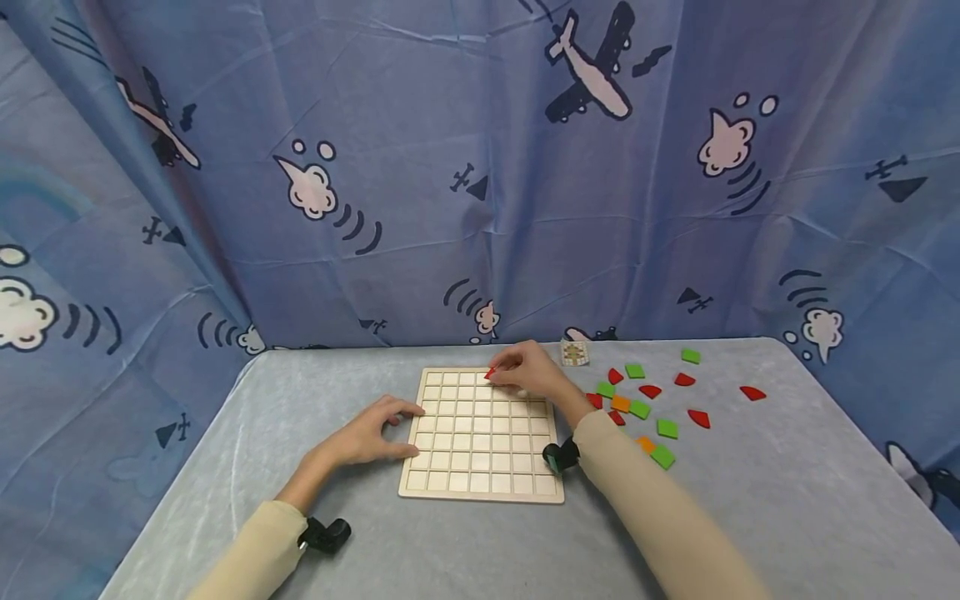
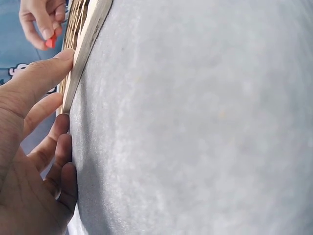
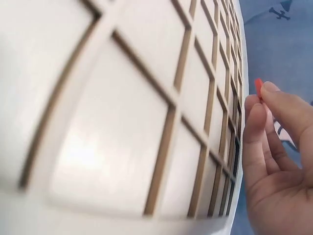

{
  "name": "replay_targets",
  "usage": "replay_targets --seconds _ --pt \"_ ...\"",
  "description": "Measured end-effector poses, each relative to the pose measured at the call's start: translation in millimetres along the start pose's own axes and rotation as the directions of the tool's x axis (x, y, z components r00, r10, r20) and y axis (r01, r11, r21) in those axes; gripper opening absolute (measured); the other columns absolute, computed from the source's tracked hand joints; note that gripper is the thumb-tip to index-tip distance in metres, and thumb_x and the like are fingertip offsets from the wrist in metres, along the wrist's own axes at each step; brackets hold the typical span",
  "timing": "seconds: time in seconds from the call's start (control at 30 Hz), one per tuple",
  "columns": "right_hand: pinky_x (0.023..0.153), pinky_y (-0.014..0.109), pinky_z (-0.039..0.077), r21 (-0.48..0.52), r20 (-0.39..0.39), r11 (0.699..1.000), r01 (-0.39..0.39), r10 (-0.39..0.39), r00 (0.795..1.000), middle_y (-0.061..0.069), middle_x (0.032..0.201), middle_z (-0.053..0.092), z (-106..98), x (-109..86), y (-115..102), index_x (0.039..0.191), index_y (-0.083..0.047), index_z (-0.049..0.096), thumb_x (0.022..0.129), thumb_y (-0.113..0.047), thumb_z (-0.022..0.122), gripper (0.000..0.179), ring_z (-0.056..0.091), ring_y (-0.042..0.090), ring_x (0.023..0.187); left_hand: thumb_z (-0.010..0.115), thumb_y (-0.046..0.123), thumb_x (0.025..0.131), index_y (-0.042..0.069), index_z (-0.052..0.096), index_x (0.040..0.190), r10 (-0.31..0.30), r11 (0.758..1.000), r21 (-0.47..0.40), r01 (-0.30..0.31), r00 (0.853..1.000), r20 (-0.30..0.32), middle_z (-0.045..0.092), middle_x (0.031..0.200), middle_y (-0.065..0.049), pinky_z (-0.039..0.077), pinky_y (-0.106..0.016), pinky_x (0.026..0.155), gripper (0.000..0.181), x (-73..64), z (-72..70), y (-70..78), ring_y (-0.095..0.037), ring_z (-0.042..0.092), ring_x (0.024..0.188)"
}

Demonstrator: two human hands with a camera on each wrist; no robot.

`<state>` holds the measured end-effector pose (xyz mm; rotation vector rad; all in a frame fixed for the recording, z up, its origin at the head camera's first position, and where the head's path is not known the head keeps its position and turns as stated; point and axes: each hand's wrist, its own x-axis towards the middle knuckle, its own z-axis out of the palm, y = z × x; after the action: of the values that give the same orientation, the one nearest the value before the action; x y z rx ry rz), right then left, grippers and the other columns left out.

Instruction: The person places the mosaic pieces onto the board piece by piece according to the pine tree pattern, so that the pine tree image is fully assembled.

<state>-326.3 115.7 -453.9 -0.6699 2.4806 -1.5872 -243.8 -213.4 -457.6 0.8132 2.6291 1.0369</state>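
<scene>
A pale wooden grid board (image 1: 482, 434) with square recesses lies on the grey cloth in front of me. My right hand (image 1: 531, 371) pinches a small red piece (image 1: 490, 373) between thumb and fingertips over the board's far edge. The same red piece (image 3: 258, 87) shows at the fingertips in the right wrist view. At the board's left edge, my left hand (image 1: 372, 431) rests with thumb and fingers spread, touching the rim. In the left wrist view the thumb of my left hand (image 2: 36, 93) lies against the board's side (image 2: 80, 58), fingers loosely bent.
Right of the board lie scattered green squares (image 1: 667, 428), red rounded pieces (image 1: 699, 418) and orange squares (image 1: 621, 403). A small pattern card (image 1: 575, 353) lies beyond the board's far right corner. Behind the table hangs a blue printed curtain (image 1: 420, 208).
</scene>
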Motion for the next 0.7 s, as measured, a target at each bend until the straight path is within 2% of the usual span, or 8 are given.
replay_targets --seconds 0.17,0.33,0.5,0.7 --pt "0.059 0.033 0.053 -0.001 0.022 1.0 -0.024 0.024 0.999 0.011 0.081 0.07 10 7.5 -6 0.105 0.008 0.074 0.088 0.001 0.079 0.019 0.064 0.027 0.065 0.084 0.029 0.086 0.009 0.062 0.136 0.001 1.0 -0.004 -0.001 1.0 -0.001 0.053 0.13 -0.01 0.043 -0.05 0.095 0.059 0.1 0.7 -1.0 -0.028 0.053 0.108" --pt "0.056 0.032 0.052 -0.01 0.019 0.997 -0.073 0.073 0.997 0.01 0.078 0.07 17 12.1 -9 0.104 0.007 0.074 0.088 0.002 0.078 0.017 0.063 0.026 0.061 0.085 0.028 0.086 0.008 0.062 0.136 0.003 1.0 -0.004 -0.003 1.0 -0.001 0.053 0.131 -0.01 0.044 -0.049 0.095 0.058 0.2 1.7 -1.5 -0.028 0.053 0.108" --pt "0.059 0.034 0.053 -0.033 0.005 0.994 -0.104 0.104 0.995 0.011 0.081 0.071 17 13.6 -12 0.102 0.007 0.074 0.088 0.003 0.077 0.015 0.064 0.025 0.065 0.084 0.028 0.087 0.008 0.062 0.136 0.003 1.0 -0.009 -0.003 1.0 0.004 0.053 0.132 -0.011 0.043 -0.049 0.095 0.058 -0.4 1.4 0.0 -0.028 0.052 0.109" --pt "0.071 0.037 0.053 -0.163 0.005 0.984 -0.072 0.074 0.997 0.005 0.082 0.07 15 15.0 -12 0.097 0.001 0.076 0.086 0.001 0.079 0.011 0.064 0.021 0.077 0.084 0.026 0.087 0.006 0.061 0.136 0.024 1.0 0.003 -0.024 1.0 0.0 0.054 0.132 -0.012 0.044 -0.05 0.096 0.057 -0.1 0.0 1.0 -0.03 0.053 0.109"
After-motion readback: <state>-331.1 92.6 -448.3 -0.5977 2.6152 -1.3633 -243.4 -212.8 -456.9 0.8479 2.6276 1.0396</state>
